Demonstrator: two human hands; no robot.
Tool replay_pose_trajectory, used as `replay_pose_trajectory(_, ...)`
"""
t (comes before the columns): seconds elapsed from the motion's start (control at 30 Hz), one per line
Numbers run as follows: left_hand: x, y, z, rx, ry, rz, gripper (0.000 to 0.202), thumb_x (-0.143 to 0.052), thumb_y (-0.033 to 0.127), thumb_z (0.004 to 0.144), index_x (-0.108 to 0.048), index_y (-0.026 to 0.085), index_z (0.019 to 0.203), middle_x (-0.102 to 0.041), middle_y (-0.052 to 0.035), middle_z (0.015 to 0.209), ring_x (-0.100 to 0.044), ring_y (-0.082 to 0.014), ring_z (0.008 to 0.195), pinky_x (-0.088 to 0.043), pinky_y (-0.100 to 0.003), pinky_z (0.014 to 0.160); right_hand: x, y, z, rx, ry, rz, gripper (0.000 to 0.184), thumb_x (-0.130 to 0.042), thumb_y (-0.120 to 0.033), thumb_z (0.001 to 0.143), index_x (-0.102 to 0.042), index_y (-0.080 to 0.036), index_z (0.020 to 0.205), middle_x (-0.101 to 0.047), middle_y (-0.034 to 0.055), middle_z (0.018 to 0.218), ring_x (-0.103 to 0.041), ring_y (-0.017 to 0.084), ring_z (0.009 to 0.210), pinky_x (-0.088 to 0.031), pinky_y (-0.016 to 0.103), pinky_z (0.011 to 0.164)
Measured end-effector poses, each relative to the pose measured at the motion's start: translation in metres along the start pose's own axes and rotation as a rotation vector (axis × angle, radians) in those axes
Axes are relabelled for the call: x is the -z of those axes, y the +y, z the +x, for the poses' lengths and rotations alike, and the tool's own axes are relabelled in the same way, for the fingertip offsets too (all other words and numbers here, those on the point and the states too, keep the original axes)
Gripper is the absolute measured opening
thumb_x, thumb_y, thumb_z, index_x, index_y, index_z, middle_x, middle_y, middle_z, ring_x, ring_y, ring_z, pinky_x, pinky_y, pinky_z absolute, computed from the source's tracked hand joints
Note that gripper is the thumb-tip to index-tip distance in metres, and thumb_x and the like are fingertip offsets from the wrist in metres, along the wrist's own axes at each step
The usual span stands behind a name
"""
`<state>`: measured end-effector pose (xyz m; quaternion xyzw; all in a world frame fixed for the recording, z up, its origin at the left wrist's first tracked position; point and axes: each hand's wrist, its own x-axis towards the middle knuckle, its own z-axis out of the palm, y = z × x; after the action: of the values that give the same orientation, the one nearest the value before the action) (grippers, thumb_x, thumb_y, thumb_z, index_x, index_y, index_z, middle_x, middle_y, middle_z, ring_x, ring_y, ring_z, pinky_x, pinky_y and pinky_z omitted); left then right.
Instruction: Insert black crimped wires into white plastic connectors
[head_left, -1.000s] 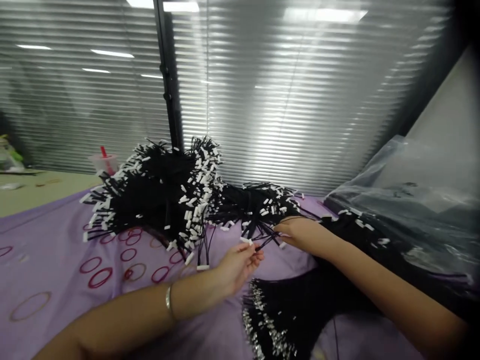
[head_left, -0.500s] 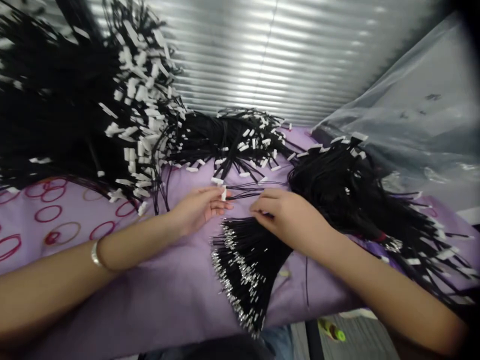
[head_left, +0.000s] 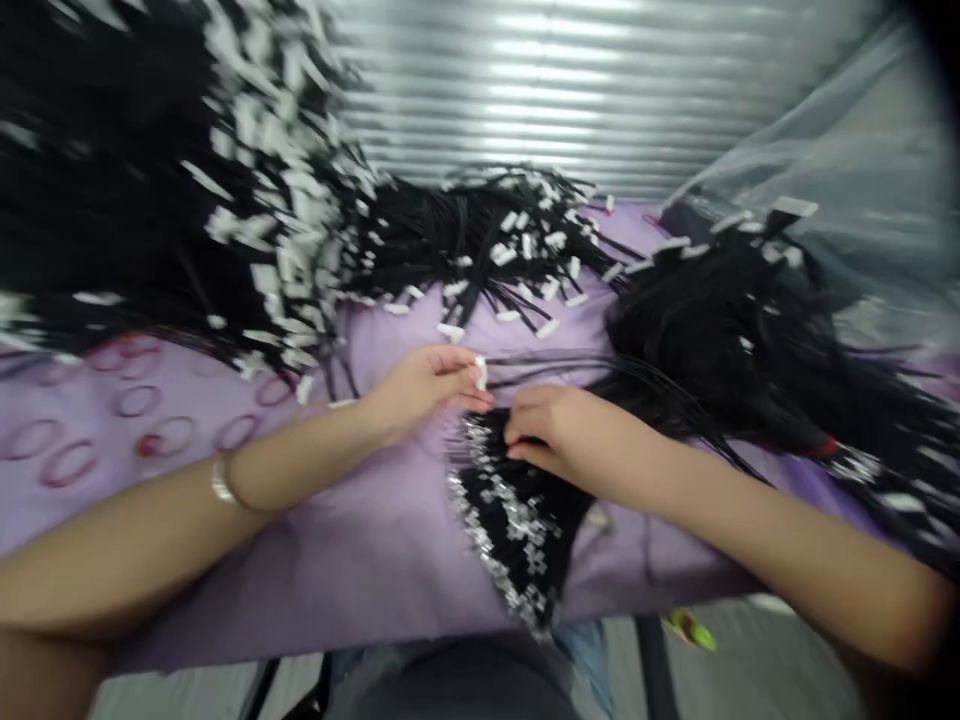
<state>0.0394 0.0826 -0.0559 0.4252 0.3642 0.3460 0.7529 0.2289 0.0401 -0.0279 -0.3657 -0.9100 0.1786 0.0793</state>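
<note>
My left hand (head_left: 424, 385) pinches a small white connector (head_left: 481, 372) on the end of thin black wires that run off to the right. My right hand (head_left: 555, 430) is curled with its fingertips pressed together over a bundle of black wires with metal terminals (head_left: 510, 520), lying in front of me on the purple cloth (head_left: 360, 560). What the right fingers grip is hidden by blur. The two hands are almost touching. A silver bracelet (head_left: 222, 485) is on my left wrist.
Large heaps of black wires with white connectors lie at the left (head_left: 187, 200), at the back centre (head_left: 480, 240) and at the right (head_left: 750, 340). A clear plastic bag (head_left: 840, 180) sits at the right rear. Closed blinds (head_left: 562, 90) stand behind. The table edge is close in front.
The camera has tilted further down and the picture is now blurred. My hands have drawn closer together, the right hand now over the terminal-ended bundle, the left keeping its white connector.
</note>
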Motion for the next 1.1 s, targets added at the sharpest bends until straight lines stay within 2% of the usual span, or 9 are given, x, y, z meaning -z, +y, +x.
replay_pose_trajectory(0.1,-0.002,0.004,-0.002,-0.069,0.032,-0.017,0.015,-0.062,0.017,0.074,-0.056,0.006,0.082,-0.06,-0.0005,0.067,-0.064,-0.0101,0.06,-0.053,-0.027,0.067,-0.009,0.001,-0.001,-0.036,0.016,0.034,0.011,-0.057,-0.014,0.08,-0.065,-0.019,0.075,-0.059,0.0007,0.075,-0.054,0.012,0.067,-0.042,0.025,0.065)
replay_pose_trajectory(0.2,-0.003,0.011,-0.004,-0.214,0.153,-0.075,0.012,-0.054,0.02,0.081,-0.05,0.009,0.084,-0.057,0.0017,0.071,-0.062,-0.0056,0.064,-0.051,-0.024,0.074,-0.015,0.002,0.0,-0.021,0.003,-0.002,0.018,-0.052,-0.016,0.084,-0.062,-0.021,0.069,-0.058,0.0004,0.072,-0.053,0.013,0.067,-0.043,0.028,0.066)
replay_pose_trajectory(0.27,-0.006,0.016,-0.009,-0.306,0.211,-0.12,0.01,-0.051,0.02,0.083,-0.047,0.011,0.086,-0.057,0.0028,0.073,-0.062,-0.0035,0.067,-0.05,-0.022,0.078,-0.014,0.001,-0.001,-0.013,0.04,0.007,0.019,-0.047,-0.019,0.087,-0.06,-0.02,0.072,-0.057,0.0012,0.074,-0.053,0.014,0.068,-0.043,0.029,0.067)
replay_pose_trajectory(0.33,-0.01,0.017,-0.014,-0.345,0.202,-0.15,0.014,-0.054,0.023,0.082,-0.046,0.013,0.087,-0.057,0.0027,0.075,-0.063,-0.0052,0.069,-0.051,-0.024,0.078,-0.009,-0.001,-0.003,-0.039,0.081,0.059,0.017,-0.043,-0.022,0.089,-0.057,-0.02,0.079,-0.057,0.0023,0.08,-0.054,0.014,0.071,-0.044,0.029,0.068)
replay_pose_trajectory(0.43,-0.013,0.012,-0.017,-0.303,0.127,-0.146,0.025,-0.064,0.026,0.075,-0.048,0.013,0.089,-0.059,0.001,0.075,-0.065,-0.0103,0.069,-0.053,-0.028,0.074,-0.001,-0.004,-0.006,-0.128,0.174,0.136,0.014,-0.041,-0.026,0.091,-0.051,-0.019,0.086,-0.057,0.0022,0.082,-0.055,0.013,0.074,-0.045,0.026,0.068)
replay_pose_trajectory(0.53,-0.013,0.004,-0.015,-0.236,0.096,-0.1,0.027,-0.068,0.024,0.071,-0.049,0.011,0.085,-0.06,0.0009,0.069,-0.065,-0.0101,0.062,-0.053,-0.024,0.065,0.005,-0.005,-0.008,-0.179,0.277,0.182,0.012,-0.043,-0.027,0.091,-0.052,-0.02,0.086,-0.057,-0.0003,0.075,-0.054,0.01,0.066,-0.043,0.022,0.06)
replay_pose_trajectory(0.77,-0.019,0.003,-0.022,-0.163,0.03,0.029,0.02,-0.065,0.019,0.074,-0.056,0.011,0.089,-0.063,0.0035,0.071,-0.065,-0.0061,0.063,-0.055,-0.016,0.065,0.015,-0.005,-0.008,-0.062,0.441,0.31,0.008,-0.052,-0.015,0.084,-0.06,-0.017,0.084,-0.064,-0.0003,0.082,-0.057,0.009,0.075,-0.044,0.021,0.071)
replay_pose_trajectory(0.97,-0.022,0.008,-0.024,-0.053,0.008,0.201,0.019,-0.063,0.021,0.076,-0.058,0.01,0.091,-0.067,0.0003,0.072,-0.065,-0.0062,0.064,-0.055,-0.015,0.065,0.019,-0.003,-0.008,-0.081,0.402,0.391,0.008,-0.053,-0.016,0.084,-0.061,-0.017,0.081,-0.062,-0.0012,0.081,-0.055,0.007,0.076,-0.043,0.021,0.071)
replay_pose_trajectory(1.1,-0.018,0.006,-0.02,0.018,0.007,0.224,0.02,-0.063,0.024,0.076,-0.06,0.01,0.09,-0.068,0.0,0.074,-0.065,-0.0055,0.066,-0.055,-0.014,0.065,0.019,-0.003,-0.008,-0.155,0.369,0.478,0.006,-0.052,-0.016,0.084,-0.055,-0.015,0.08,-0.057,-0.0034,0.073,-0.05,0.005,0.067,-0.041,0.017,0.062)
